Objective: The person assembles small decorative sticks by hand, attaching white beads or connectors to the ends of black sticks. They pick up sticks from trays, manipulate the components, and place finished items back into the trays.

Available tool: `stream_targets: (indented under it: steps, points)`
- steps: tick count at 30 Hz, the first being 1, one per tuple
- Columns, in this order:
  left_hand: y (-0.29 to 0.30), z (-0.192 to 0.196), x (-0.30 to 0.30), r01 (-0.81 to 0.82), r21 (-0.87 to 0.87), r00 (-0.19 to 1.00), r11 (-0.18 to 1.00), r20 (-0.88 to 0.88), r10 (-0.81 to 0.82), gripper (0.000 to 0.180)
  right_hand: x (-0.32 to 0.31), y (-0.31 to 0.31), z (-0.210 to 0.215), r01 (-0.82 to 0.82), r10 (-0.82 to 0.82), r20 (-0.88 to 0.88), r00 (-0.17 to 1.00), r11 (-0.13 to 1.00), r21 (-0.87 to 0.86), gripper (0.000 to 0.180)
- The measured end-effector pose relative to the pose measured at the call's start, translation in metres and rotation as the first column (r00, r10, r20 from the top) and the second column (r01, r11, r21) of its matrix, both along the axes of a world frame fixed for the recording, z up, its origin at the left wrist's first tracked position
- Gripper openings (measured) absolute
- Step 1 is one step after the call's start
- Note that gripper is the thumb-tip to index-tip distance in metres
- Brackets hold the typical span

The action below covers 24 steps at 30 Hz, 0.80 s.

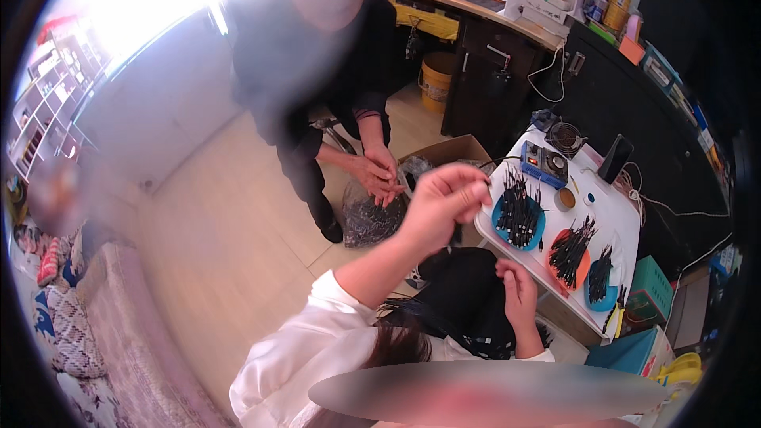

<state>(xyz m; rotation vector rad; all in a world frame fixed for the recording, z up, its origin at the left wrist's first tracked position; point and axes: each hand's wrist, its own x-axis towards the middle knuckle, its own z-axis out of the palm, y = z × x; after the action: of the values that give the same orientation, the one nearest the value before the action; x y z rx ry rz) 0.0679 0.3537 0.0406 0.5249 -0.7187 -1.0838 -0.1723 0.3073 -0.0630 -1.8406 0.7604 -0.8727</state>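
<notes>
My left hand is raised in front of the table's left edge, thumb and index finger pressed together. Something dark and tiny shows at the fingertips, too small to name. My right hand is lower, beside the table's near edge, with its fingers apart and nothing visible in it. Black cables lie heaped in a blue tray close to my left hand. More black cables fill an orange tray, and a third bunch lies in a smaller blue tray. Several dark cables rest on my lap.
The white table also bears a blue box with a dial, a fan, a small round tin and a phone. Opposite sits a person, hands together above a clear plastic bag. An open carton stands nearby.
</notes>
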Motion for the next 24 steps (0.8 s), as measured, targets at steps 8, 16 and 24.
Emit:
stream_targets:
  steps: [8, 16, 24]
  points:
    - [0.032, -0.016, -0.012, 0.055, -0.098, 0.921, 0.994, -0.379, -0.088, 0.013, 0.075, 0.054, 0.07, -0.389, 0.379, 0.147, 0.914, 0.92, 0.048, 0.025]
    - [0.042, -0.001, 0.011, 0.164, -0.24, 0.812, 0.957, -0.517, -0.269, 0.017, 0.097, 0.063, 0.091, -0.394, 0.374, 0.175, 0.911, 0.914, 0.099, 0.024]
    - [0.043, 0.007, 0.001, -0.025, -0.187, 0.928, 0.982, -0.37, -0.047, 0.014, 0.092, 0.061, 0.094, -0.367, 0.348, 0.162, 0.923, 0.924, 0.108, 0.025]
